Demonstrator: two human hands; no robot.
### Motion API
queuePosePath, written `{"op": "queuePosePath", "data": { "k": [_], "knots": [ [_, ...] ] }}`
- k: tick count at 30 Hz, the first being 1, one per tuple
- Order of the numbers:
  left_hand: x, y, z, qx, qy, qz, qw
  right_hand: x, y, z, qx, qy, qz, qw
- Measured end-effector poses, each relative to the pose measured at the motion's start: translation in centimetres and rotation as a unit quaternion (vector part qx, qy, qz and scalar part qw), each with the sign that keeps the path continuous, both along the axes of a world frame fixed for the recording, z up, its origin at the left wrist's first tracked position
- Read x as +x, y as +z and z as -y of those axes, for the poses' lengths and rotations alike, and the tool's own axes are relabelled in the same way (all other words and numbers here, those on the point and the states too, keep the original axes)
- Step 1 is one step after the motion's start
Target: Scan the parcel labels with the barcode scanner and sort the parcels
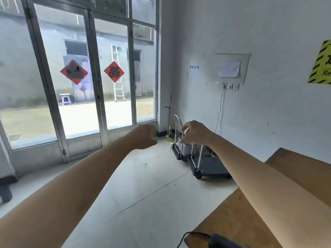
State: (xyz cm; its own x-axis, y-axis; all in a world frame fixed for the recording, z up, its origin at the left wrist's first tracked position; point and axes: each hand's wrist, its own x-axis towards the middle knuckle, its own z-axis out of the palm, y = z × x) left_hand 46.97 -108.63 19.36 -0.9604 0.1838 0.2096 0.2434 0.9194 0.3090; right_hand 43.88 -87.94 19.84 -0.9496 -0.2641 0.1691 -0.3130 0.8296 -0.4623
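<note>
The left hand (pixel 145 136) is stretched out at arm's length with its fingers curled into a loose fist around nothing that shows. The right hand (pixel 196 133) is out beside it, fingers bent down toward the thumb. The trolley bars lie directly behind those fingers, so I cannot tell whether it holds anything. Neither hand is on the scanner and no parcel is in view, so I judge the step in hand to be picking up the scanner. To do that well, look down and draw the right hand in to the near corner of the table. Take the scanner by its grip, leave the cable free to trail, and keep the left hand ready to turn a parcel label-up and flat. The doors (pixel 80 77) are clear glass in plain grey metal frames, with red paper diamonds stuck on. The floor (pixel 152 185) is pale, glossy square tile. The table (pixel 229 221) is a flat, matt brown board with straight edges, probably wood or fibreboard. Two trolleys (pixel 209 165) by the wall have dark blue-grey decks, bright metal tube handles and small black wheels. The scanner (pixel 222 240) is dark and rounded, likely plastic, and only partly visible at the table's near corner. Its thin black cable (pixel 182 238) curves off to the left.
</note>
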Motion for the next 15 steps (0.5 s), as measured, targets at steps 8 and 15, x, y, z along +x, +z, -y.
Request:
{"op": "queuePosePath", "data": {
  "k": [8,15],
  "knots": [
    [-21.3,3.4,7.0,-0.008,-0.058,0.006,0.998,-16.9,1.9,6.7,0.009,-0.074,-0.011,0.997],
    [-38.8,1.9,3.2,0.016,-0.135,0.017,0.991,-31.3,0.7,4.5,0.078,-0.152,-0.002,0.985]
  ]
}}
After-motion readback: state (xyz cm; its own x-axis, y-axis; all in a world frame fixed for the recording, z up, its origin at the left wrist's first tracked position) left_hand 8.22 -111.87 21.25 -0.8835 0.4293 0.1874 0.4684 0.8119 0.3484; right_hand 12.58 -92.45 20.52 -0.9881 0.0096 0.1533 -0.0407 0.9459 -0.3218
